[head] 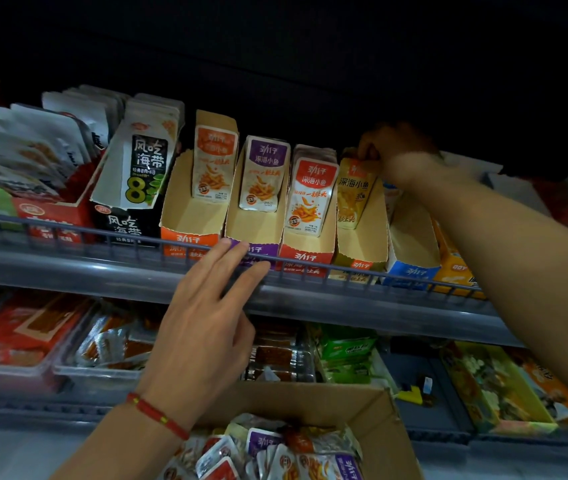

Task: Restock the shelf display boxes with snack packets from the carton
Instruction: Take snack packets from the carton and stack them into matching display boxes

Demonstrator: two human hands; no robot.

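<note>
A row of cardboard display boxes stands on the upper shelf: orange (190, 216), purple (253, 223), red (306, 242) and yellow (362, 244). My right hand (393, 150) reaches up and pinches the top of a yellow snack packet (355, 194) standing in the yellow box. My left hand (206, 323) is stretched out with straight fingers, their tips resting on the wire rail (102, 233) in front of the purple box. The brown carton (372, 420) sits below, holding several mixed snack packets (275, 455).
Black seaweed packets (140, 168) and red boxes fill the shelf's left side; blue (410, 265) and yellow boxes stand at the right. The lower shelf (344, 313) holds trays of red, green and mixed snacks. Darkness lies above the top shelf.
</note>
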